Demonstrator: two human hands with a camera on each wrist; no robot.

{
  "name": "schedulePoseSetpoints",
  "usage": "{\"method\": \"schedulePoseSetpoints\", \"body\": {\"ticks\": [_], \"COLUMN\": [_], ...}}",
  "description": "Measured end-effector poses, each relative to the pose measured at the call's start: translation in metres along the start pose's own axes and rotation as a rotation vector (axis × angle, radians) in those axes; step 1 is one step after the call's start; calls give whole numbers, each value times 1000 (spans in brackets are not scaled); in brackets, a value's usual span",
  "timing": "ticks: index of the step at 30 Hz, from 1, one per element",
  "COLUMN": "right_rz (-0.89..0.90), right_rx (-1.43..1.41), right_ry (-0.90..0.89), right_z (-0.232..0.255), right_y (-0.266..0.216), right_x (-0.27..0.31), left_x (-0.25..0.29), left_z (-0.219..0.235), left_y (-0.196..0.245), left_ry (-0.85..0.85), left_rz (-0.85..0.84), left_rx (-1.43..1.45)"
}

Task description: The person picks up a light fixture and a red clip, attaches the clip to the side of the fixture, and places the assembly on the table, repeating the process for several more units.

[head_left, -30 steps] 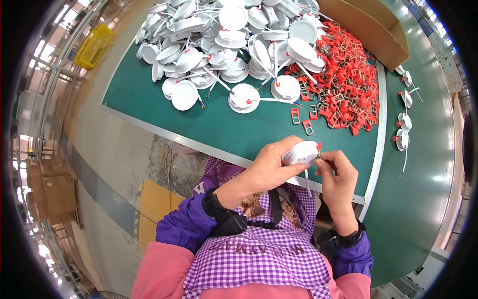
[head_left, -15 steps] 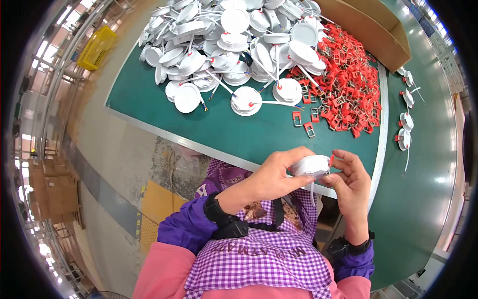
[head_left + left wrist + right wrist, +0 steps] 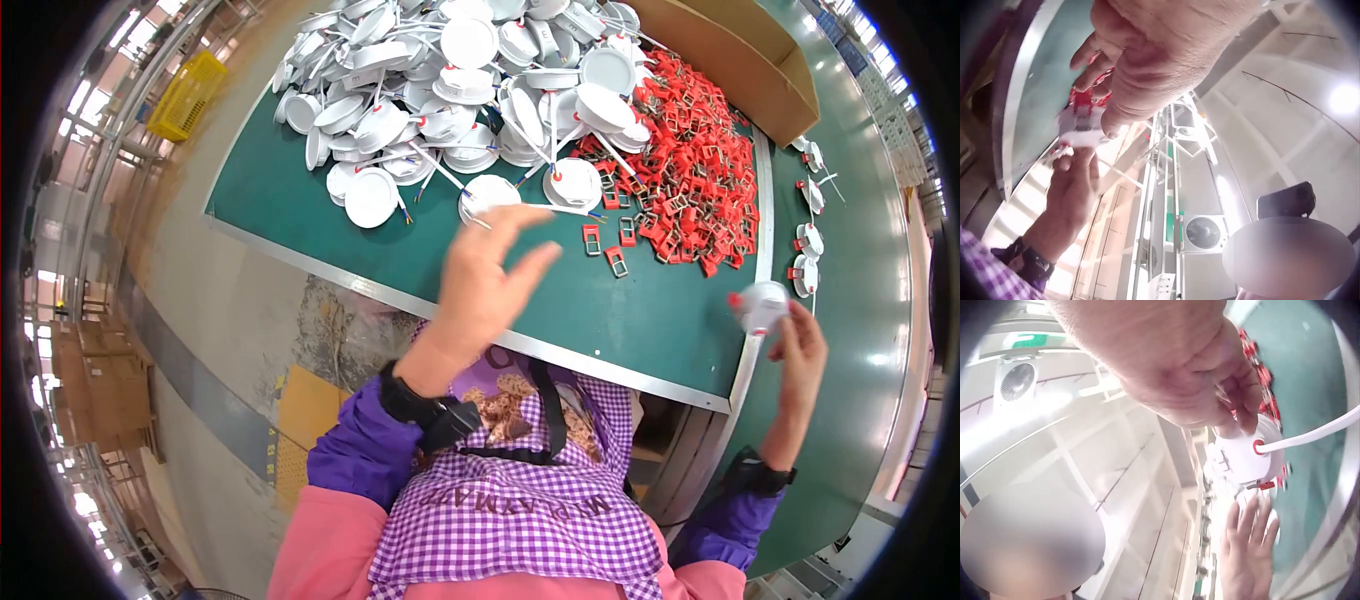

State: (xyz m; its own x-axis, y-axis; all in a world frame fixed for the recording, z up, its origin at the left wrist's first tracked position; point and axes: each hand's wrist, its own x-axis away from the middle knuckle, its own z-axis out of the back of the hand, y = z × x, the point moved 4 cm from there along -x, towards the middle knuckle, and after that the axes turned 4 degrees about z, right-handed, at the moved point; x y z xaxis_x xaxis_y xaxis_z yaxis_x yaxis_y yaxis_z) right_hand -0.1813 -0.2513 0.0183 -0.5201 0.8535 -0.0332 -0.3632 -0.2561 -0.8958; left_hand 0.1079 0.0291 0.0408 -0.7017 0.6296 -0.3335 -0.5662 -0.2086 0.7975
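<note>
In the head view the right hand [image 3: 800, 350] pinches a white round lamp-like unit [image 3: 765, 308] at its edge, over the table's right metal rim; a red piece shows at the unit's left. The right wrist view shows that hand [image 3: 1179, 362] holding the unit [image 3: 1247, 453], whose white cable [image 3: 1310, 434] leaves a red grommet. The left hand [image 3: 488, 285], fingers extended and holding nothing, hovers just below a white unit [image 3: 484, 192] at the front of the pile. Several red clips with metal frames [image 3: 700, 170] lie heaped right of the pile.
A cardboard box [image 3: 745, 60] stands behind the red clips. Beyond the metal rim, a row of white units with red clips [image 3: 808, 240] lies on a green surface [image 3: 860, 330]. A yellow crate [image 3: 187, 95] is on the floor at left.
The left hand has let go of the unit and moved left and up toward the pile. Holding the unit, the right hand has moved right, to the table's rim.
</note>
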Motion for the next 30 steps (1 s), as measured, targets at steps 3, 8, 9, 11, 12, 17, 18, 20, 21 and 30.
{"method": "schedulePoseSetpoints", "body": {"ticks": [3, 8, 9, 11, 12, 17, 18, 20, 21, 30], "right_rz": [-109, 411, 332, 241, 220, 471, 516, 504, 486, -19], "right_rx": [162, 1071, 842, 451, 395, 468, 514, 548, 588, -371], "right_ry": [100, 442, 365, 129, -18, -217, -203, -212, -216, -301], "right_z": [57, 47, 16, -43, -79, -181, -189, -202, -205, -188], "right_y": [36, 17, -15, -32, -55, -81, -86, -81, -79, -89], "right_x": [-19, -16, -8, -3, 7, 25, 26, 25, 24, 44], "left_x": [-17, -21, -20, -18, -15, -1, 2, 9, 10, 24], "left_z": [16, -1, -4, -9, -11, -18, -19, -31, -34, -58], "left_y": [-25, -50, -52, -46, -37, -12, -9, -22, -25, -16], "left_ry": [67, -37, -15, -8, -13, -13, -60, -69, -65, -129], "left_rz": [-102, -144, -152, -175, -190, -65, 78, 179, 182, 718], "left_rx": [-358, -592, -573, -551, -515, 29, 212, 412, 411, 1229]}}
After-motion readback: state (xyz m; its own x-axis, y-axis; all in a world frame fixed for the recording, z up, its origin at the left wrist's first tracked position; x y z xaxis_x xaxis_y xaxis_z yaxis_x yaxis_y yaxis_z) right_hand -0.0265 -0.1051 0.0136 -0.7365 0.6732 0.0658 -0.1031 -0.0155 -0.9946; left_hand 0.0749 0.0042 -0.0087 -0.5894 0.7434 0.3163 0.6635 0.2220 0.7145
